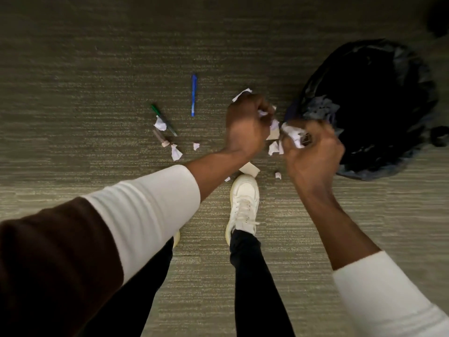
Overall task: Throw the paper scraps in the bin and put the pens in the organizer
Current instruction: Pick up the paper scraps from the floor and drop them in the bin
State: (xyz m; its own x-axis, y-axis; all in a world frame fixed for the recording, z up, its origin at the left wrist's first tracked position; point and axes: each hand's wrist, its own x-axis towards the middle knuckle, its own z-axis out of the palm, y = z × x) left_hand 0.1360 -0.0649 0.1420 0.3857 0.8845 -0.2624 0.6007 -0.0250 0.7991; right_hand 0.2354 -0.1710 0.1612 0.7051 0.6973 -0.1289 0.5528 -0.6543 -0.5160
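Observation:
My left hand (pixel 245 125) hovers over the carpet, closed around white paper scraps (pixel 263 113). Just to its right, my right hand (pixel 311 154) grips a crumpled wad of scraps (pixel 292 135) beside the bin (pixel 369 108), which is lined with a black bag. More scraps lie on the floor: one (pixel 160 124) over a green pen (pixel 164 120), another (pixel 176 153) lower down, one (pixel 274 148) between my hands, and a tan piece (pixel 249 169) by my shoe. A blue pen (pixel 193 94) lies apart, and a brown pen (pixel 161 139) rests near the green one. No organizer is visible.
My white shoe (pixel 244 203) stands on the striped grey-green carpet (pixel 97 81) just below the scraps. A dark object (pixel 439 20) sits at the top right corner, and the bag's loose edge (pixel 439 136) sticks out to the right of the bin.

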